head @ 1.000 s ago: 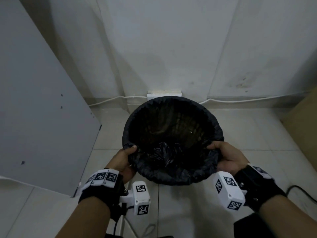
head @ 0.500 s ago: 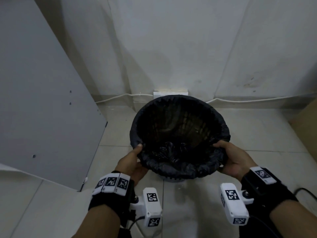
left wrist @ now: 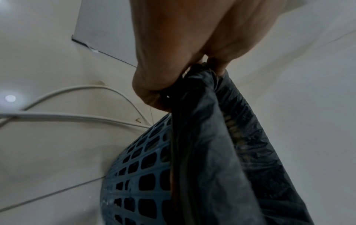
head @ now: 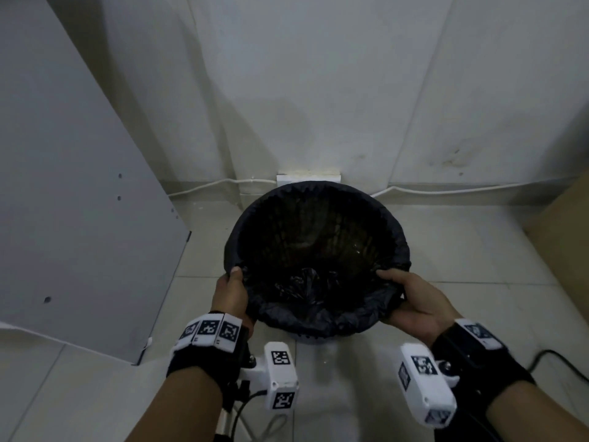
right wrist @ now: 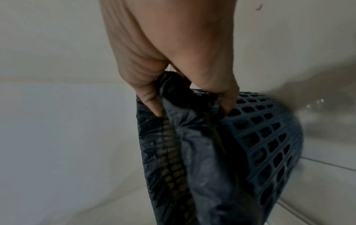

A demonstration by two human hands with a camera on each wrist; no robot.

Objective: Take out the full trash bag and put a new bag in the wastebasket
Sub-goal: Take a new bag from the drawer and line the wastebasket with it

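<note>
A round blue lattice wastebasket stands on the tiled floor against the wall, lined with a black trash bag whose edge is folded over the rim. My left hand pinches the bag's folded edge at the near-left of the rim, thumb inside. On the near-right side my right hand grips the bag edge the same way. Crumpled black plastic lies at the bottom inside the bag.
A grey board leans on the left. A white socket with white cables runs along the wall base behind the basket. A brown box sits at right, a black cable on the floor near my right wrist.
Both hands kept their hold on the bag edge at the rim. The view shifted, so the basket sits slightly further right and lower in the picture.
</note>
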